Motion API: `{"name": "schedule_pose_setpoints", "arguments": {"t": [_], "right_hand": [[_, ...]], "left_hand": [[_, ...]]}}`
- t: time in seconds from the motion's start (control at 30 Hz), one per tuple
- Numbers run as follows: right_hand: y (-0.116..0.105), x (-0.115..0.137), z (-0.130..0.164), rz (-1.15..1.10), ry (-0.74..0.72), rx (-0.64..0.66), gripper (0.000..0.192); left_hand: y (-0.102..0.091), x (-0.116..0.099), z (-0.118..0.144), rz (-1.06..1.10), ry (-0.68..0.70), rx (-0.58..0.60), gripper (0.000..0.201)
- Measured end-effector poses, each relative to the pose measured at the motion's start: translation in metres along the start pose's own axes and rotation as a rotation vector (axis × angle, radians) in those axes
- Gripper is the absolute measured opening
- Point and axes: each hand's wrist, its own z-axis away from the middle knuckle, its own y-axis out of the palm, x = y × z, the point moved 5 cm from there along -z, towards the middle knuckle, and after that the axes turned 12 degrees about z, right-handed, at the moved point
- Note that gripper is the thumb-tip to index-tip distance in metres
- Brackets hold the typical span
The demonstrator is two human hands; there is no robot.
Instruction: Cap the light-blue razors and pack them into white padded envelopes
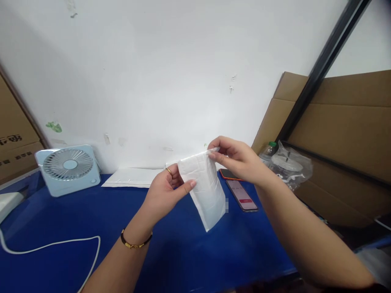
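A soft white padded sheet, possibly a pouch [205, 189], hangs above the blue table between my two hands. My left hand [166, 189] pinches its left edge, thumb on the near face and fingers behind. At its upper right corner, my right hand [236, 158] grips the top edge between thumb and fingers. The lower end hangs free and tilts toward the right. Behind my left hand, more flat white sheets [131, 178] lie on the table against the wall. What the sheet is exactly, I cannot tell.
A light blue fan [69, 170] stands at the left on the blue table [177, 252]. Right of the sheet lie a phone with a lit screen [242, 197] and a red-edged phone [229, 174]. Cardboard [351, 146], a bottle [269, 151] and clear plastic [293, 165] are at the right; a white cable [61, 243] runs left.
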Motion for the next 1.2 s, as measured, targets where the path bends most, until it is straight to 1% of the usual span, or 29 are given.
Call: {"name": "schedule_pose_setpoints", "arguments": {"t": [0.03, 0.1, 0.17, 0.2, 0.23, 0.3, 0.37, 0.4, 0.47, 0.5, 0.53, 0.6, 0.67, 0.7, 0.77, 0.83, 0.87, 0.93, 1.0, 1.03, 1.1, 1.13, 1.2], "right_hand": [[0.0, -0.002, 0.001, 0.02, 0.015, -0.03, 0.023], [-0.003, -0.003, 0.004, 0.112, 0.021, -0.122, 0.03], [-0.004, 0.005, 0.008, 0.273, -0.03, -0.2, 0.034], [-0.002, 0.011, 0.009, 0.364, -0.073, -0.2, 0.033], [0.002, 0.017, 0.009, 0.447, -0.123, -0.162, 0.031], [0.015, 0.025, 0.007, 0.543, -0.202, -0.016, 0.03], [0.027, 0.026, 0.003, 0.523, -0.226, 0.114, 0.034], [0.031, 0.025, 0.0, 0.482, -0.222, 0.139, 0.036], [0.034, 0.021, -0.004, 0.371, -0.207, 0.118, 0.037], [0.035, 0.017, -0.005, 0.314, -0.202, 0.086, 0.037], [0.035, 0.013, -0.005, 0.259, -0.197, 0.052, 0.037], [0.035, 0.002, 0.0, 0.161, -0.167, 0.006, 0.036], [0.038, -0.013, 0.009, 0.084, -0.084, -0.005, 0.036], [0.041, -0.022, 0.014, 0.055, -0.021, -0.003, 0.037], [0.046, -0.041, 0.023, 0.01, 0.116, 0.004, 0.038], [0.052, -0.06, 0.028, -0.023, 0.218, 0.014, 0.036], [0.055, -0.069, 0.029, -0.02, 0.242, 0.017, 0.035], [0.059, -0.088, 0.025, 0.05, 0.247, -0.008, 0.03], [0.062, -0.107, 0.02, 0.162, 0.211, -0.077, 0.022], [0.065, -0.118, 0.018, 0.213, 0.189, -0.127, 0.02], [0.075, -0.139, 0.017, 0.309, 0.169, -0.172, 0.024], [0.083, -0.151, 0.018, 0.36, 0.185, -0.154, 0.026], [0.103, -0.171, 0.021, 0.451, 0.217, -0.022, 0.032]], "left_hand": [[0.0, 0.001, -0.001, 0.02, 0.014, -0.023, 0.04], [-0.003, 0.002, -0.002, 0.016, 0.067, -0.105, 0.037], [-0.007, 0.002, -0.001, -0.039, 0.118, -0.193, 0.038], [-0.008, 0.0, 0.0, -0.078, 0.138, -0.221, 0.039], [-0.009, -0.001, 0.001, -0.12, 0.158, -0.24, 0.041], [-0.011, -0.006, 0.003, -0.21, 0.203, -0.265, 0.045], [-0.014, -0.012, 0.004, -0.301, 0.26, -0.29, 0.047], [-0.016, -0.014, 0.005, -0.351, 0.287, -0.297, 0.051], [-0.022, -0.015, 0.004, -0.467, 0.292, -0.275, 0.063], [-0.026, -0.012, 0.003, -0.529, 0.254, -0.236, 0.067], [-0.03, -0.007, 0.002, -0.587, 0.188, -0.179, 0.065], [-0.041, 0.008, 0.002, -0.681, 0.024, -0.045, 0.048], [-0.053, 0.02, 0.005, -0.734, -0.081, 0.052, 0.033], [-0.059, 0.025, 0.006, -0.735, -0.11, 0.078, 0.03], [-0.07, 0.031, 0.006, -0.715, -0.138, 0.084, 0.03], [-0.08, 0.032, -0.001, -0.745, -0.119, 0.03, 0.031], [-0.083, 0.03, -0.008, -0.801, -0.08, -0.01, 0.031], [-0.085, 0.024, -0.024, -0.951, 0.054, -0.093, 0.026], [-0.081, 0.024, -0.041, -1.052, 0.209, -0.123, 0.021], [-0.079, 0.029, -0.048, -1.074, 0.27, -0.125, 0.023], [-0.075, 0.05, -0.06, -1.12, 0.292, -0.056, 0.03], [-0.074, 0.064, -0.064, -1.149, 0.27, -0.017, 0.033], [-0.074, 0.093, -0.068, -1.196, 0.194, 0.094, 0.039]]}}
